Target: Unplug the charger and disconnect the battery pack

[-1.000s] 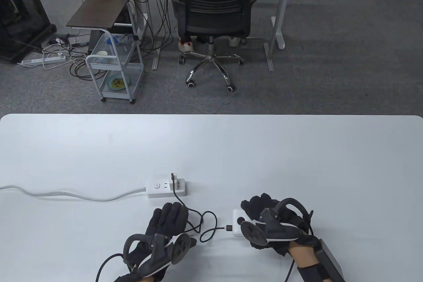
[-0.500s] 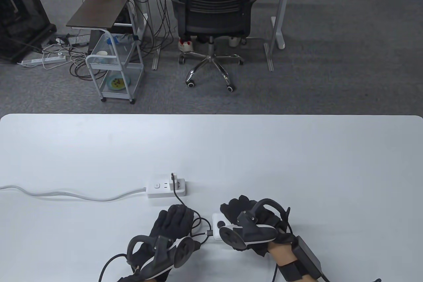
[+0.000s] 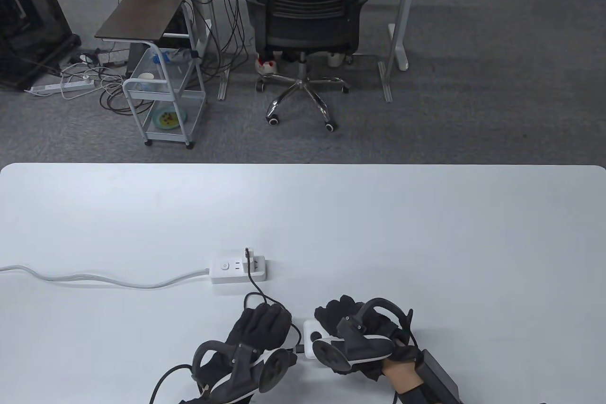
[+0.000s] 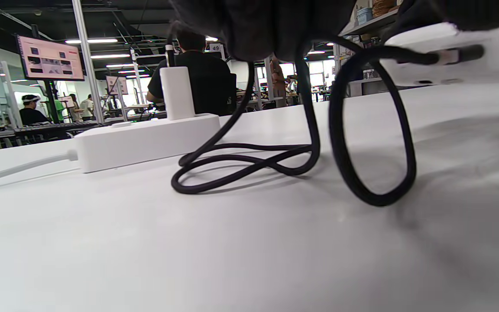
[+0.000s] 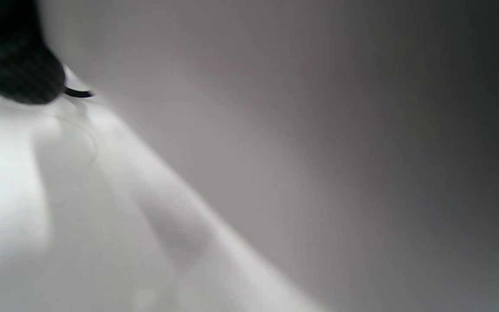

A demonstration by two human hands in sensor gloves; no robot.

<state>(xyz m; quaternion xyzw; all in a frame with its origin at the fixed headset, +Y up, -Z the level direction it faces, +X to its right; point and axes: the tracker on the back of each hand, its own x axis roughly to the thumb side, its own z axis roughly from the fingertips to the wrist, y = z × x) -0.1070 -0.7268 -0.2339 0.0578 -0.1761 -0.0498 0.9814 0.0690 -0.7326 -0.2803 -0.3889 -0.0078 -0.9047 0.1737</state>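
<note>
Two gloved hands meet low in the centre of the table view. The right hand grips the white battery pack, fingers curled over its top, while the left hand is curled over the black cable just left of the pack. Whether its fingers actually pinch the plug I cannot tell, since the glove hides it. In the left wrist view the plug looks still seated in the pack's side, with the cable looping down onto the table. Above the hands, the white charger stands upright in the power strip, so neither end seems undone yet. My worry is a tug on the cord rather than the plug: that could strain the cable or drag the light power strip across the table. The right wrist view is blurred and tells me nothing. No container sits on the table. In the upper left of the frame, a wire cart on the floor holds a green plate on its lower shelf.
</note>
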